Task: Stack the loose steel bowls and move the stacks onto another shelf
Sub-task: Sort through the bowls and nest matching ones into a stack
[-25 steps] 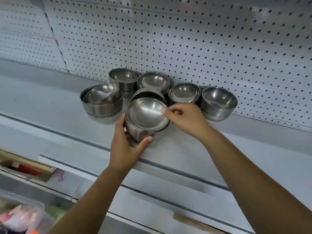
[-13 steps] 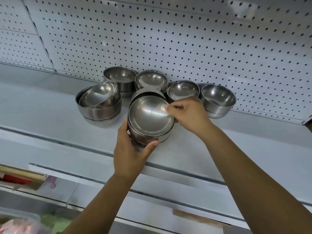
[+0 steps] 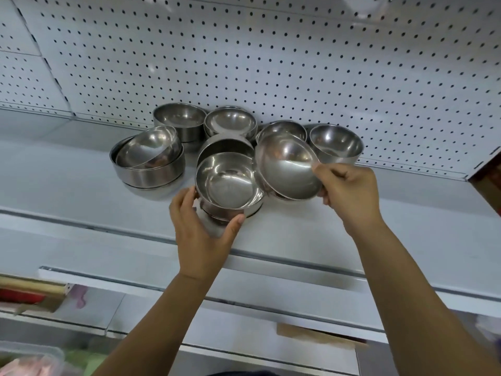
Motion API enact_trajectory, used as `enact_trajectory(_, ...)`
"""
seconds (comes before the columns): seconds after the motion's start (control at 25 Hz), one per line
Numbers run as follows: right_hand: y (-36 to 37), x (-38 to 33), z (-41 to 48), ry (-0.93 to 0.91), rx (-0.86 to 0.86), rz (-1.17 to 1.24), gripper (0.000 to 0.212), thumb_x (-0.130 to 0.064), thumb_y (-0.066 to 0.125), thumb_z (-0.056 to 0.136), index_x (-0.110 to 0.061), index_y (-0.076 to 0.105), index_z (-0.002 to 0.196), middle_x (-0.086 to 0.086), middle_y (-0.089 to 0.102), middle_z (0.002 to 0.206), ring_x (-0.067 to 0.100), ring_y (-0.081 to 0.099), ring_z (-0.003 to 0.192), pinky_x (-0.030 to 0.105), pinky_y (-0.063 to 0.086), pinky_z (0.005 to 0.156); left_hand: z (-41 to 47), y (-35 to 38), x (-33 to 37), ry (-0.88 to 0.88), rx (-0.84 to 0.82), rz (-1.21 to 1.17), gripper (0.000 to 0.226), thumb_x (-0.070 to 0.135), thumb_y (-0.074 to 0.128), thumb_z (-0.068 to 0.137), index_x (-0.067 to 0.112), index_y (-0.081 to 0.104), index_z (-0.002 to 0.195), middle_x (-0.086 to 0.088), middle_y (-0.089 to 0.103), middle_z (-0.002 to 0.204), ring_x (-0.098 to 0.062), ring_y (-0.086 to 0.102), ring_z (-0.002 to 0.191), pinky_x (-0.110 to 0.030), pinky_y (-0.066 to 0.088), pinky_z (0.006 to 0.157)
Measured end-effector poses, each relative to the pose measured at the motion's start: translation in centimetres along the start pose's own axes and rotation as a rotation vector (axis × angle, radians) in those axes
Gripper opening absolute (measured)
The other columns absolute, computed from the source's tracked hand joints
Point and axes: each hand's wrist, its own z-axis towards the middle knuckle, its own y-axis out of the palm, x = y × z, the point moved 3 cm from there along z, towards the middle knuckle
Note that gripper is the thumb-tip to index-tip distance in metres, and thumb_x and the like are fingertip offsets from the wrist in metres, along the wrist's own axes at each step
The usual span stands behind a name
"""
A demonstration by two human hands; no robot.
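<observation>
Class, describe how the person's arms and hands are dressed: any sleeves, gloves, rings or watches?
Both forearms are bare as far as the view reaches, with no sleeves in sight. The left hand and right hand wear no gloves, and no rings, watch or bracelet show on the fingers or wrists.

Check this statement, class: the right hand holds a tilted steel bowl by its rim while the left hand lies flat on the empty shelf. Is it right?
Not quite. The right hand does hold the tilted bowl by its rim, but the head view shows the left hand gripping the front stack of bowls, not lying flat on the shelf.
</observation>
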Motion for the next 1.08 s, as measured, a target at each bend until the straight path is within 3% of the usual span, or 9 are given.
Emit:
enact_trajectory(0.16, -3.7, 3.3, -1.6, 0.122, 0.054, -0.056, 0.030, -0.024, 0.073, 0.094, -0.010, 0.075, 0.067, -0.001, 0.059, 0.049, 0.010, 0.049, 0.043, 0.017, 0.043, 0.047, -2.9, -0.1, 1.3, 0.081, 0.165, -0.061, 0.068, 0.044, 0.079, 0.078, 0.005, 0.049, 0.125, -0.015, 0.048, 0.118, -0.030, 0.054, 0.099, -0.034, 0.049, 0.087)
enact_trajectory(0.24, -5.3, 4.7, -2.0, 0.171, 0.060, -0.112, 0.030, -0.024, 0.074, 0.093, -0.008, 0.075, 0.067, -0.002, 0.060, 0.049, 0.010, 0.049, 0.042, 0.022, 0.045, 0.051, -5.0, 0.8, 2.6, 0.125, 0.099, -0.090, 0.046, 0.041, 0.076, 0.082, 0.016, 0.051, 0.113, -0.007, 0.054, 0.103, -0.021, 0.054, 0.087, -0.029, 0.049, 0.078)
enact_trajectory(0.32, -6.5, 5.9, -2.1, 0.204, 0.051, -0.160, 0.032, -0.023, 0.073, 0.092, -0.004, 0.074, 0.066, 0.000, 0.061, 0.049, 0.011, 0.049, 0.042, 0.026, 0.045, 0.054, -6.2, 2.2, 4.2, 0.158, -0.055, -0.131, 0.042, 0.043, 0.075, 0.083, 0.022, 0.052, 0.112, -0.001, 0.058, 0.102, -0.013, 0.056, 0.087, -0.016, 0.048, 0.081)
enact_trajectory(0.44, -7.4, 6.8, -1.8, 0.227, 0.026, -0.178, 0.032, -0.021, 0.072, 0.092, -0.002, 0.074, 0.066, 0.002, 0.062, 0.050, 0.013, 0.051, 0.044, 0.026, 0.045, 0.054, -6.1, 4.8, 6.6, 0.087, -0.361, -0.161, 0.070, 0.056, 0.078, 0.079, 0.023, 0.048, 0.133, 0.006, 0.055, 0.130, -0.006, 0.054, 0.115, -0.012, 0.045, 0.096)
enact_trajectory(0.52, -7.4, 7.2, -1.3, 0.226, 0.002, -0.178, 0.031, -0.021, 0.073, 0.092, -0.002, 0.075, 0.068, 0.002, 0.062, 0.051, 0.013, 0.052, 0.045, 0.023, 0.045, 0.051, -5.4, 6.4, 7.9, -0.044, -0.532, -0.175, 0.099, 0.064, 0.078, 0.070, 0.027, 0.033, 0.150, 0.015, 0.040, 0.148, 0.003, 0.040, 0.133, -0.007, 0.035, 0.104)
enact_trajectory(0.68, -6.9, 7.8, -0.6, 0.210, -0.084, -0.202, 0.030, -0.022, 0.071, 0.093, -0.003, 0.077, 0.070, 0.001, 0.064, 0.051, 0.009, 0.053, 0.043, 0.019, 0.044, 0.048, -3.6, 9.3, 9.1, -0.115, -0.662, -0.191, 0.127, 0.056, 0.089, 0.063, 0.030, 0.010, 0.160, 0.016, 0.028, 0.160, 0.006, 0.029, 0.141, -0.009, 0.026, 0.110)
enact_trajectory(0.84, -7.1, 8.1, 0.5, 0.216, -0.209, -0.209, 0.041, -0.034, 0.071, 0.096, -0.004, 0.074, 0.069, 0.001, 0.065, 0.053, 0.011, 0.056, 0.045, 0.020, 0.048, 0.048, -2.6, 10.5, 9.0, -0.175, -0.699, -0.181, 0.137, 0.045, 0.095, 0.061, 0.030, 0.002, 0.161, 0.021, 0.039, 0.151, 0.011, 0.037, 0.133, 0.001, 0.027, 0.102)
enact_trajectory(1.0, -8.1, 6.9, 3.0, 0.041, -0.257, -0.326, 0.038, -0.043, 0.069, 0.097, -0.017, 0.075, 0.070, -0.002, 0.072, 0.063, 0.009, 0.065, 0.054, 0.023, 0.055, 0.063, -2.7, 9.8, 8.9, -0.252, -0.541, -0.190, 0.130, 0.037, 0.097, 0.060, 0.031, 0.013, 0.160, 0.038, 0.042, 0.135, 0.021, 0.042, 0.123, 0.001, 0.032, 0.099)
enact_trajectory(1.08, -8.2, 5.3, 5.2, -0.048, -0.233, -0.354, 0.030, -0.043, 0.070, 0.096, -0.025, 0.073, 0.071, -0.005, 0.071, 0.067, 0.009, 0.066, 0.063, 0.019, 0.050, 0.067, -2.6, 9.5, 8.8, -0.292, -0.469, -0.177, 0.119, 0.035, 0.097, 0.059, 0.044, 0.023, 0.151, 0.044, 0.043, 0.130, 0.021, 0.043, 0.122, -0.003, 0.032, 0.100)
